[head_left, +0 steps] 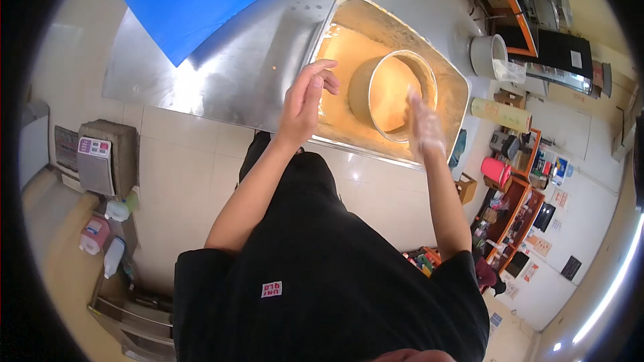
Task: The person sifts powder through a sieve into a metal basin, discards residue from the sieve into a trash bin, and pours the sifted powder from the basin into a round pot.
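Observation:
A deep rectangular metal tray [456,84] stands on the steel table, its bottom covered with an orange-yellow layer [339,47]. Inside the tray, a round metal pan [361,94] is tilted, its opening showing a pale orange inside. My left hand [308,97] is over the tray's near left edge, fingers apart and slightly bent, with nothing in it. At the near right rim of the pan is my right hand [424,124]; it is smeared by motion, so its fingers and any contact with the pan are unclear.
A blue sheet [194,0] lies on the steel table [255,80] at the upper left. Right of the tray are another round pan [484,57] and a yellowish roll [500,114]. A scale [97,164] and several bottles stand at the far left.

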Action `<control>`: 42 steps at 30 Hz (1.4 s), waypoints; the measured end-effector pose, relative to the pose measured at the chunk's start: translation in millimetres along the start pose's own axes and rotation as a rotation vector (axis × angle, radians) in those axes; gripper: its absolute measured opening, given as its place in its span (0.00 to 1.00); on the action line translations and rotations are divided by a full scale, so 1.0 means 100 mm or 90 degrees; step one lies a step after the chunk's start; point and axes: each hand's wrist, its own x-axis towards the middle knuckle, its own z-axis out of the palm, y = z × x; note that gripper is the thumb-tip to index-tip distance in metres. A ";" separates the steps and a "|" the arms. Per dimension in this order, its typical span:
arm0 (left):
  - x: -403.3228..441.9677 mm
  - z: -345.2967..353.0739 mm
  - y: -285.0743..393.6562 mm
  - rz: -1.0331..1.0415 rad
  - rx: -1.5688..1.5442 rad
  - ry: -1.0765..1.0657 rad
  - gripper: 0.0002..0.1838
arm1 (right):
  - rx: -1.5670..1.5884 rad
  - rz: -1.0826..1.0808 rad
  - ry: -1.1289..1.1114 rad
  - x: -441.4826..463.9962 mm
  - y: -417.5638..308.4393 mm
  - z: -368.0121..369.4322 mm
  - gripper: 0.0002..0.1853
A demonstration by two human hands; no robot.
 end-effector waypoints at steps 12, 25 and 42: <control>0.01 0.02 0.04 0.002 0.026 -0.006 0.17 | 0.325 -0.093 0.053 0.23 -0.42 0.14 0.34; 0.00 0.10 -0.09 -0.016 0.050 -0.002 0.15 | 0.010 -0.187 0.330 0.49 0.70 -0.79 0.35; -0.05 0.19 -0.08 0.022 0.056 0.097 0.15 | -0.389 -0.375 0.140 0.52 0.55 -0.78 0.43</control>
